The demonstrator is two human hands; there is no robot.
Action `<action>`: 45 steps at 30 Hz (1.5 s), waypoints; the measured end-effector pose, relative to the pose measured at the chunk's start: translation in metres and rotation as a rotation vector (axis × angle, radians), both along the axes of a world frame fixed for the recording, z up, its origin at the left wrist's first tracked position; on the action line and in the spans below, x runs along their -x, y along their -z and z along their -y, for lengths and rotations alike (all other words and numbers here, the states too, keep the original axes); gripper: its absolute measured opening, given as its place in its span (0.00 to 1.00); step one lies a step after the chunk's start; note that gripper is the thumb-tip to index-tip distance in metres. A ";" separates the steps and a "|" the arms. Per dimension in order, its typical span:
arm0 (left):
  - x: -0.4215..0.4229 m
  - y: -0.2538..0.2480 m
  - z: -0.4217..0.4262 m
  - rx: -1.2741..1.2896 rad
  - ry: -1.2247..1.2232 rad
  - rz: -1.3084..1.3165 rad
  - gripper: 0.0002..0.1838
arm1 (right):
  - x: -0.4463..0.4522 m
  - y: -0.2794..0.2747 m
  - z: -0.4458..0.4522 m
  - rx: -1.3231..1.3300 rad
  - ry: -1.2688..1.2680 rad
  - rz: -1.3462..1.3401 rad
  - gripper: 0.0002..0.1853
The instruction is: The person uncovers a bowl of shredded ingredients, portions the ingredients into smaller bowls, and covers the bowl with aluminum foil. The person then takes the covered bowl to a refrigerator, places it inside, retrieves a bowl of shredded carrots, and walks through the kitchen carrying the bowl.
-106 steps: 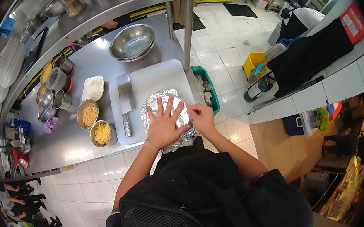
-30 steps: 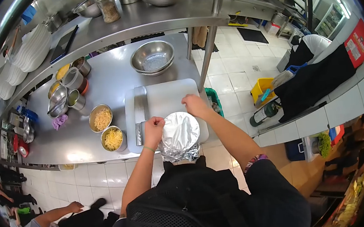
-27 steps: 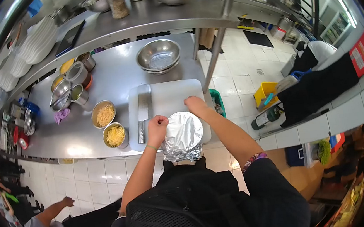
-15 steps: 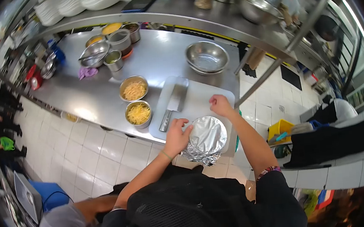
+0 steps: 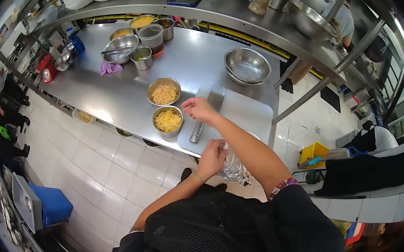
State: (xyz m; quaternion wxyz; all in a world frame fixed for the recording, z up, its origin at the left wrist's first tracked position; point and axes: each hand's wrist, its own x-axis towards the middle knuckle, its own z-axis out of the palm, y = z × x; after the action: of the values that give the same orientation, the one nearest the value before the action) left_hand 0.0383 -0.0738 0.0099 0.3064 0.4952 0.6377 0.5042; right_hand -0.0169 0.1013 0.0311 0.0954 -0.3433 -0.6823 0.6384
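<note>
My left hand (image 5: pixel 212 158) is closed at the edge of crumpled aluminium foil (image 5: pixel 236 169), which covers a round container at the counter's front edge. My right forearm crosses over that container and hides most of it. With fingers loosely bent and the thumb apart, my right hand (image 5: pixel 199 110) hovers above a cleaver (image 5: pixel 197 132) and holds nothing that I can see. The cleaver lies on a white cutting board (image 5: pixel 249 109). Left of the right hand stand two metal bowls, one with pale orange shreds (image 5: pixel 164 94), the other with yellow shreds (image 5: pixel 168 121).
Stacked steel bowls (image 5: pixel 248 66) stand behind the board. Further left are a metal bowl with a utensil (image 5: pixel 120 49), a purple cloth (image 5: pixel 110 68), a steel cup (image 5: pixel 142 59) and a clear tub (image 5: pixel 151 36). A steel shelf (image 5: pixel 152 9) spans the back. People stand far left.
My right hand has swung left from the right side of the board to above the cleaver. My left hand stays at the foil. The person in grey beside me has left view.
</note>
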 end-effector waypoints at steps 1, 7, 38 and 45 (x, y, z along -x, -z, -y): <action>-0.001 0.003 0.001 -0.002 0.017 0.013 0.16 | -0.012 -0.008 -0.004 0.002 0.035 0.015 0.11; -0.001 0.009 -0.017 -0.029 -0.120 -0.039 0.10 | -0.143 -0.019 -0.048 -0.647 -0.454 0.193 0.06; -0.002 0.006 -0.047 0.084 -0.031 -0.015 0.08 | -0.230 0.005 -0.055 -0.351 -0.262 0.211 0.03; -0.009 0.015 -0.080 0.142 0.023 -0.196 0.08 | -0.271 0.001 -0.032 -0.287 -0.091 0.159 0.02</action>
State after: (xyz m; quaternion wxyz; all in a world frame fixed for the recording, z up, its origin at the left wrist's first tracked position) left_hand 0.0477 0.0059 -0.0051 0.2825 0.5264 0.6932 0.4033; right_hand 0.2538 0.1330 0.0298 0.0602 -0.3443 -0.7866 0.5090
